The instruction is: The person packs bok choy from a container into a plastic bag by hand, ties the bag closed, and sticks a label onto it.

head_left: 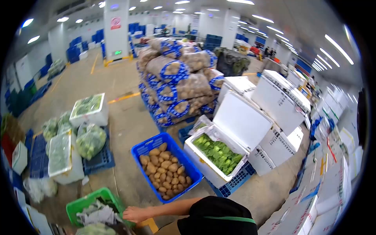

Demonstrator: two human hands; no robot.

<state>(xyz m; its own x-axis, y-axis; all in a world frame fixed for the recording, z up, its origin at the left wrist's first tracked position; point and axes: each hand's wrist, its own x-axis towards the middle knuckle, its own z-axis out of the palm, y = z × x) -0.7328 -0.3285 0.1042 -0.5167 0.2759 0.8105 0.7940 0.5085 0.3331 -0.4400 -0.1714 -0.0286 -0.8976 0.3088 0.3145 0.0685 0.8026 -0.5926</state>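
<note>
From the lower right my bare right arm comes out of a black sleeve and reaches left. My right hand (135, 214) is closed at the right-hand rim of a green plastic crate (72, 209), its fingers curled down over the edge. Inside the crate lie crumpled grey paper-like scraps (100, 214) and, nearest me, something pale green, cut off by the frame. Just beyond my forearm stands a blue crate (192, 164) of loose potatoes (166, 170). My left hand is out of view.
An open foam box (190, 150) of leafy greens (217, 152) sits on a blue pallet, beside stacked white boxes (280, 102). Sacks of potatoes (172, 78) are piled behind. At left, bagged vegetables (91, 141) and foam boxes (64, 164) rest on blue pallets.
</note>
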